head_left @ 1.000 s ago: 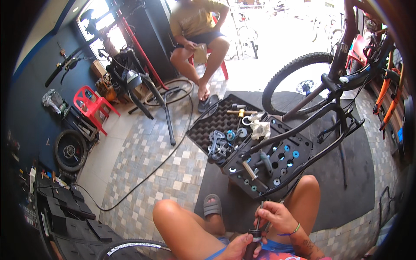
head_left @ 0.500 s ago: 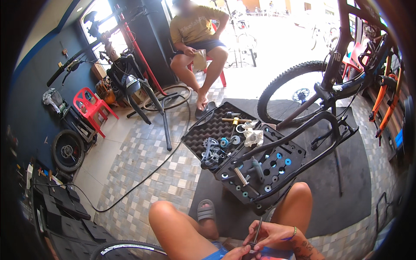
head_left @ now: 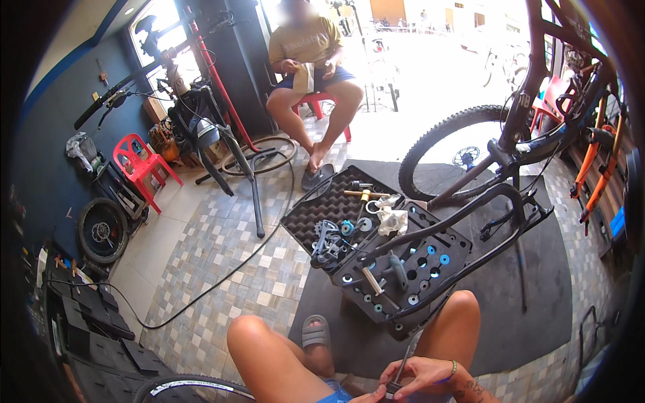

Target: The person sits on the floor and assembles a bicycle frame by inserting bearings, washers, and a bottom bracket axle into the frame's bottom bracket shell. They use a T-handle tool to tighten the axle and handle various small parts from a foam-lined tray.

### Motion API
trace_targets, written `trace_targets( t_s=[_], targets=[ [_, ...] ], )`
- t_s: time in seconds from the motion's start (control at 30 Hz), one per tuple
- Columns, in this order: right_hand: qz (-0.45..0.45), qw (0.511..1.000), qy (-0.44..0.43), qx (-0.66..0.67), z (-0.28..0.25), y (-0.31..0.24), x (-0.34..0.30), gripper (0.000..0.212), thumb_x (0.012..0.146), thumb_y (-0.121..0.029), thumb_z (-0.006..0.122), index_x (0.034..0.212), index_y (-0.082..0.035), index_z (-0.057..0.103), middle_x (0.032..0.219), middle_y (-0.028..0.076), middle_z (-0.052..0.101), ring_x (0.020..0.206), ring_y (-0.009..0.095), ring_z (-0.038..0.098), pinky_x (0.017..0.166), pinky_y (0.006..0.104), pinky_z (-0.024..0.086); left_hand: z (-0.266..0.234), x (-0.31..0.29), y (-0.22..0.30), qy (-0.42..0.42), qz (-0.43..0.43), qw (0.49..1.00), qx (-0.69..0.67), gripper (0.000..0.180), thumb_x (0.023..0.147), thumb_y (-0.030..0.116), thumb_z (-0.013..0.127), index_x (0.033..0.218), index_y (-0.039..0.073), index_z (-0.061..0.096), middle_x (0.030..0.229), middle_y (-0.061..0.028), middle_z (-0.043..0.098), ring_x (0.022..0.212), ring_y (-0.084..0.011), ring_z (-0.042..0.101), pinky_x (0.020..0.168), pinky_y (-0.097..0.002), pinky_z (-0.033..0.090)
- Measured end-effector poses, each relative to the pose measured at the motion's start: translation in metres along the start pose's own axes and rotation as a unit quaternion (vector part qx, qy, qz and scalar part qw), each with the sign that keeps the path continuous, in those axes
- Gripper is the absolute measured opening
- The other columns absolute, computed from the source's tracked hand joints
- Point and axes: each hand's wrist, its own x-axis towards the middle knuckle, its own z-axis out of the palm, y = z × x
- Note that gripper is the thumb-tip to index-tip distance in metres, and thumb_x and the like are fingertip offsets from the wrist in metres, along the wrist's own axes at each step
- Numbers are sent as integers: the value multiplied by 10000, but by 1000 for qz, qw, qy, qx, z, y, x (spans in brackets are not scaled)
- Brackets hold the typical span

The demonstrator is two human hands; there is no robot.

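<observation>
Low at the front, between my knees, my right hand (head_left: 423, 373) has its thumb and fingers pinched around a thin dark metal rod (head_left: 405, 361) that stands tilted upward. My left hand (head_left: 369, 397), partly cut off by the lower edge, pinches a small dark round piece (head_left: 392, 387) at the rod's lower end. Just beyond my hands lies an open black tool case (head_left: 346, 290) with blue and silver rings set in its tray. On the tray rest a silver cylindrical tool (head_left: 373, 281) and a grey-handled tool (head_left: 398, 272).
A black bike frame part (head_left: 463, 209) stretches over the case. In the foam lid (head_left: 306, 218) lie a derailleur (head_left: 327, 236) and a hammer (head_left: 365, 195). A bike wheel (head_left: 411, 149) stands at right. A seated person (head_left: 306, 47) holds a paper packet (head_left: 304, 78). A hose (head_left: 252, 252) crosses the tiles.
My hands stay on the rod and the small piece, slightly lower in the picture. The seated person has straightened and brought the other hand from the hip to the packet's side.
</observation>
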Motion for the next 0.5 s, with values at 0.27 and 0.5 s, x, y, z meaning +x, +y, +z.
trace_targets(
  t_s=[0.27,0.5],
  targets=[
    [-18,998,35,-48,-5,-1,-7,581,858,-192,937,1311,-27,612,1107,76,738,999,188,717,879,349,593,-6,-7,-11,-11,24,999,31,375,1134,459,568,1168,126,737,900,83,656,771,-61,510,671,-268,400],
    [-13,992,110,-64,-2,-9,-8,524,920,52,822,1386,-2,587,1347,150,727,1238,218,699,1114,385,537,15,1,23,79,19,994,75,444,1118,486,581,1255,81,702,848,-33,713,633,-78,618,532,-221,482]
  ],
)
